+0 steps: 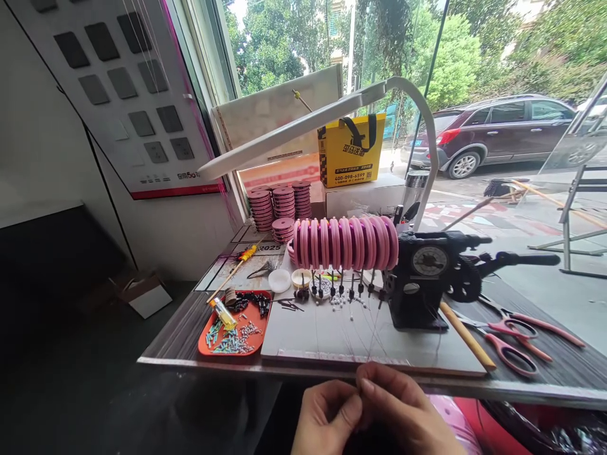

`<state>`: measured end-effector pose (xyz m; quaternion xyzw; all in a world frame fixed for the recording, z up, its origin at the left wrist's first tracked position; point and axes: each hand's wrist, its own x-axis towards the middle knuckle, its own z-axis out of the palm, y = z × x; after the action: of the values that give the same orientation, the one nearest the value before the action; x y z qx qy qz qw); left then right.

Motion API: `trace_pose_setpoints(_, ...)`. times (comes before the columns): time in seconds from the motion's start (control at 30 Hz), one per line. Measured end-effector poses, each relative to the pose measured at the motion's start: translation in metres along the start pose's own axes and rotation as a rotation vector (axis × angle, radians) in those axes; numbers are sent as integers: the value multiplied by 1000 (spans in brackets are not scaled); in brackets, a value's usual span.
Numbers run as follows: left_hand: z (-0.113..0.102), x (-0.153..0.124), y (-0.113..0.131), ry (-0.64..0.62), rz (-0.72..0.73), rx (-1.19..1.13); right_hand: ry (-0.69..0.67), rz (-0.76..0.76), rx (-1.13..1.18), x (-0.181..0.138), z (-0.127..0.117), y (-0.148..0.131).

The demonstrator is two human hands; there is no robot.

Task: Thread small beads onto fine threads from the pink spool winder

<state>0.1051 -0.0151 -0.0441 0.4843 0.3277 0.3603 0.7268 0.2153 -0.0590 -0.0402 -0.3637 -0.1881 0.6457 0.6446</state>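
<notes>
My left hand (328,414) and my right hand (408,411) meet below the table's front edge, fingers pinched together on something too small to make out, seemingly the end of a thin line. Fine lines run from there up over the white board (332,341) to a row of pink spools (344,242) mounted on a black hand-crank winding machine (427,278). Small black weights hang under the spools.
An orange tray (234,333) of small beads and a little bottle lies at the left. Red scissors (515,335) and a wooden stick (467,335) lie at the right. Stacks of pink spools (283,205), a white lamp arm (322,120) and a yellow bag (351,150) stand behind.
</notes>
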Motion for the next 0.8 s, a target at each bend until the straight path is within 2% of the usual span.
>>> trace_pose_setpoints(0.27,-8,4,-10,-33,-43,0,18,37,32,-4,4,-2)
trace_pose_setpoints(0.43,-11,6,-10,-44,-98,-22,19,-57,-83,-5,3,-1)
trace_pose_setpoints(0.53,-11,5,-8,-51,-118,-61,33,-52,-99,-1,-2,5)
trace_pose_setpoints(0.63,-10,4,-6,-67,-104,-75,-23,-73,-135,6,-7,11)
trace_pose_setpoints(0.73,-12,3,-5,-72,-113,-53,-116,-133,-312,5,-12,7)
trace_pose_setpoints(0.8,-13,3,-3,-71,-120,-8,-68,-251,-573,-3,-20,-3)
